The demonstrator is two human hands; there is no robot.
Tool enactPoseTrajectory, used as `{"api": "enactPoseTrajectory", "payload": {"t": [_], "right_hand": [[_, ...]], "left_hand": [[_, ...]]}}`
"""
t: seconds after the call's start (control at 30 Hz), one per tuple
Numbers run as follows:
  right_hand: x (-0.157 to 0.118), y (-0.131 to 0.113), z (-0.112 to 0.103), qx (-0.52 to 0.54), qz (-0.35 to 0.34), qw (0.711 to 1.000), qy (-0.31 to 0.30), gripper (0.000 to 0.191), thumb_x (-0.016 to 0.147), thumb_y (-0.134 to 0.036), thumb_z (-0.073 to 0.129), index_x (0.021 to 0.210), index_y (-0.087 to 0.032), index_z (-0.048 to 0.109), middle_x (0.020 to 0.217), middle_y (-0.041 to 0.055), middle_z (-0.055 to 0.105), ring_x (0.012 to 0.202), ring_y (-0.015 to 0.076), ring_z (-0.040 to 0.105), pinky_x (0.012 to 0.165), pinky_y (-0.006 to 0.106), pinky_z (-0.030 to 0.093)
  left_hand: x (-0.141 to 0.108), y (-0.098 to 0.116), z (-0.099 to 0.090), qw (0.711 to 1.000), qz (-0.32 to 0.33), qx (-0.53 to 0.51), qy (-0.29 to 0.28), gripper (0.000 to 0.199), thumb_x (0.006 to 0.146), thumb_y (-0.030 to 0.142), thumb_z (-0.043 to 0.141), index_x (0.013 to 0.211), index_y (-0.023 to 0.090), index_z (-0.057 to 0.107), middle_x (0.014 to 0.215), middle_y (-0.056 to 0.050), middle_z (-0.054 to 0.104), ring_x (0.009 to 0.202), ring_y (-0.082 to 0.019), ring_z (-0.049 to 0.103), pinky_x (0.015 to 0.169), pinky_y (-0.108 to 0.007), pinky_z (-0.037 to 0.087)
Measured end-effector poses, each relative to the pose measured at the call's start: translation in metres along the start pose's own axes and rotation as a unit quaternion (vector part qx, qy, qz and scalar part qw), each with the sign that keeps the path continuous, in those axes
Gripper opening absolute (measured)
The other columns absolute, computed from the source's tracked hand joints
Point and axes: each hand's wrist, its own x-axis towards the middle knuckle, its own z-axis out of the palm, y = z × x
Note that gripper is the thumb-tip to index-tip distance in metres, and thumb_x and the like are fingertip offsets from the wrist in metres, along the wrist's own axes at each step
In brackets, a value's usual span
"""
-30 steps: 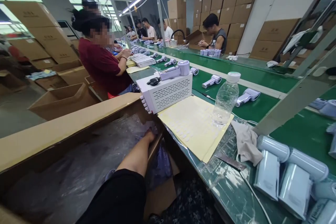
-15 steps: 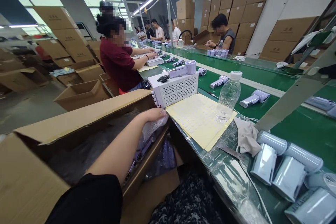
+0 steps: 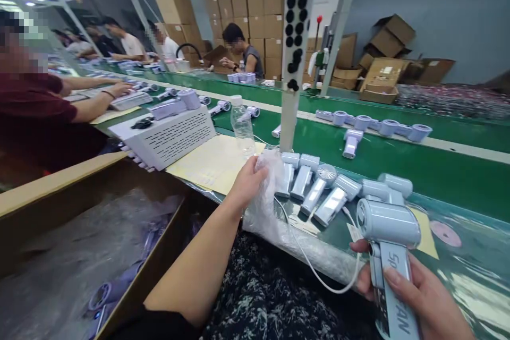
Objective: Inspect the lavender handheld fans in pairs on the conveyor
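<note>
Right hand [image 3: 432, 295]: grip closed round the handle of a glossy light-blue plastic handheld fan with a cylindrical head [image 3: 388, 223]. Fan is off the tabletop, near right, head up, thumb over part of the lettering. Left hand [image 3: 247, 186]: narrow pinch on a crinkled translucent plastic wrap [image 3: 261, 204], which trails down and seems to run along the near tabletop edge.

Handling, my read: hold fan low on the handle, off the shiny head. Pinch one layer of wrap only, lift rather than drag. Watch the thin white cable [image 3: 334, 291]: it loops between the hands and passes close by the fan. Can't tell if it's plugged in. Keep it from snagging fingers or wrap.

Edges: green, film-covered tabletop [image 3: 478, 273] ends just above the lap; anything let go there could drop. Row of light-blue plastic fans [image 3: 305, 180] sits between the hands, on the far side, so a low sweep across would likely knock it. White metal post [image 3: 289, 127] stands behind that row; clear plastic bottle [image 3: 241, 127] is just beyond the left hand. Brown cardboard carton [image 3: 59, 183] bounds the left. Most elbow room looks to be right, past the flat pink disc [image 3: 446, 234].
</note>
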Motion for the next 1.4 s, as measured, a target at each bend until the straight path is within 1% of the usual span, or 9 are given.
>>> {"api": "enactPoseTrajectory", "payload": {"t": [0.17,0.3,0.37,0.47,0.7,0.93,1.2,1.3,1.4], "right_hand": [[-0.012,0.004,0.001,0.028,-0.016,0.999,0.027,0.049,0.081,-0.054,0.081,0.112,-0.016,0.073,0.072,0.0087,0.073,0.064,0.0197,0.061,0.062,0.029,0.054],[-0.004,0.011,-0.001,0.046,-0.012,0.999,0.0,0.048,0.083,-0.049,0.082,0.114,-0.015,0.071,0.075,0.0081,0.074,0.063,0.0174,0.062,0.061,0.026,0.055],[0.004,0.013,0.0,0.043,-0.015,0.998,-0.036,0.049,0.082,-0.049,0.084,0.115,-0.015,0.07,0.078,0.0087,0.075,0.064,0.0176,0.065,0.06,0.026,0.056],[0.012,0.014,0.008,0.051,-0.019,0.996,-0.075,0.051,0.082,-0.051,0.084,0.114,-0.016,0.067,0.091,0.0113,0.076,0.066,0.0194,0.069,0.059,0.029,0.059],[0.013,0.017,0.022,-0.071,-0.009,0.993,-0.089,0.04,0.095,-0.055,0.067,0.116,-0.022,0.059,0.074,0.0014,0.069,0.063,0.0189,0.066,0.059,0.029,0.055],[0.022,0.017,0.04,-0.363,-0.183,0.908,-0.103,0.058,0.094,-0.05,0.063,0.145,-0.023,0.058,0.148,0.0147,0.063,0.133,0.0373,0.061,0.107,0.053,0.052],[0.048,0.038,0.072,-0.552,-0.247,0.789,-0.109,0.049,0.103,-0.033,0.044,0.144,-0.011,0.057,0.125,0.021,0.074,0.109,0.0381,0.072,0.088,0.053,0.059],[0.047,0.034,0.079,-0.607,-0.27,0.738,-0.117,0.046,0.1,-0.028,0.047,0.14,-0.01,0.061,0.112,0.0214,0.076,0.098,0.0377,0.073,0.08,0.05,0.059],[0.044,0.024,0.083,-0.558,-0.27,0.774,-0.128,0.033,0.096,-0.028,0.049,0.117,-0.013,0.071,0.099,0.0188,0.076,0.088,0.0346,0.073,0.077,0.047,0.059]], "left_hand": [[0.004,-0.005,0.014,0.997,0.0,0.034,0.071,0.061,0.085,0.027,0.062,0.142,0.01,0.047,0.153,-0.024,0.045,0.145,-0.037,0.045,0.12,-0.055,0.038],[-0.029,-0.013,0.006,0.96,0.157,0.19,0.133,0.074,0.081,0.028,0.074,0.147,0.013,0.044,0.165,-0.024,0.026,0.159,-0.042,0.016,0.129,-0.062,0.013],[-0.046,-0.019,0.005,0.936,0.227,0.265,0.033,0.055,0.087,0.029,0.07,0.137,0.016,0.053,0.151,-0.021,0.046,0.149,-0.039,0.035,0.124,-0.062,0.026],[-0.058,-0.023,0.001,0.925,0.201,0.29,-0.141,0.016,0.092,0.022,0.059,0.106,0.018,0.066,0.112,-0.013,0.068,0.113,-0.032,0.061,0.105,-0.053,0.048],[-0.063,0.013,-0.022,0.943,0.106,0.218,-0.227,0.016,0.091,0.028,0.063,0.077,0.021,0.063,0.082,-0.004,0.065,0.081,-0.022,0.06,0.078,-0.034,0.047],[-0.056,0.0,0.013,0.958,0.021,0.024,-0.286,0.006,0.08,0.026,0.068,0.078,0.02,0.068,0.071,0.0,0.067,0.073,-0.019,0.061,0.07,-0.029,0.048],[-0.055,-0.013,-0.001,0.988,-0.05,-0.102,-0.109,0.04,0.095,0.031,0.042,0.132,0.021,0.055,0.072,0.005,0.046,0.049,-0.01,0.037,0.046,-0.022,0.034],[-0.069,0.006,-0.011,0.988,0.097,0.009,-0.116,0.041,0.095,0.02,0.046,0.132,0.023,0.063,0.081,0.0,0.059,0.069,-0.014,0.052,0.065,-0.026,0.047],[-0.089,0.026,-0.015,0.887,0.374,0.2,-0.183,0.046,0.099,0.014,0.043,0.14,0.025,0.061,0.085,-0.004,0.068,0.079,-0.02,0.057,0.072,-0.032,0.049]]}}
